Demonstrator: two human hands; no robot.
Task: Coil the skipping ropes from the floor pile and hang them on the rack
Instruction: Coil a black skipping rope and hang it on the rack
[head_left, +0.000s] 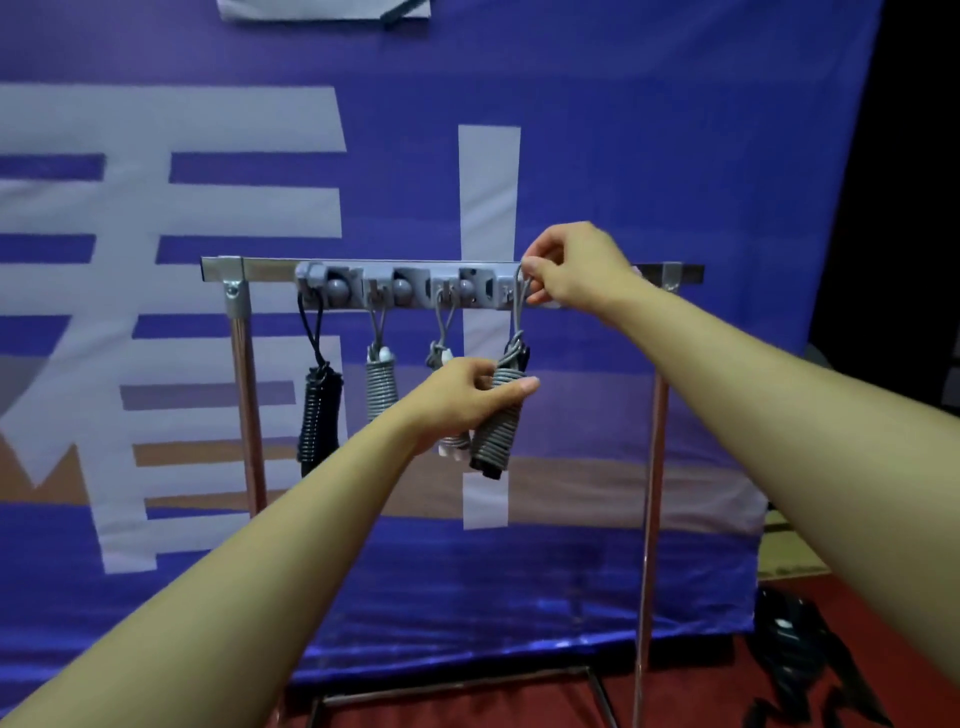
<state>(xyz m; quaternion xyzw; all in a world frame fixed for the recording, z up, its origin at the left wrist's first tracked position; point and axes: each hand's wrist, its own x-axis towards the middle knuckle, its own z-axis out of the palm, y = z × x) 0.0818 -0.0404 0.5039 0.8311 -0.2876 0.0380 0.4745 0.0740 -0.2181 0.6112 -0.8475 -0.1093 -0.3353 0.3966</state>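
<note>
A blue banner (623, 156) with large white characters, cropped and unreadable, hangs behind the rack (239, 312). Four coiled ropes are at its hook bar (405, 286): one black rope (319, 415) and three grey. The left hand (462, 397) grips the fourth rope (498, 426). The right hand (576, 267) pinches its loop (521, 306) at the rightmost hook.

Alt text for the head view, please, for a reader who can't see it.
The right hand pinches the loop of a coiled grey rope at the rack's rightmost hook while the left hand grips its coil. Three other coiled ropes hang alongside, before a blue banner.
</note>
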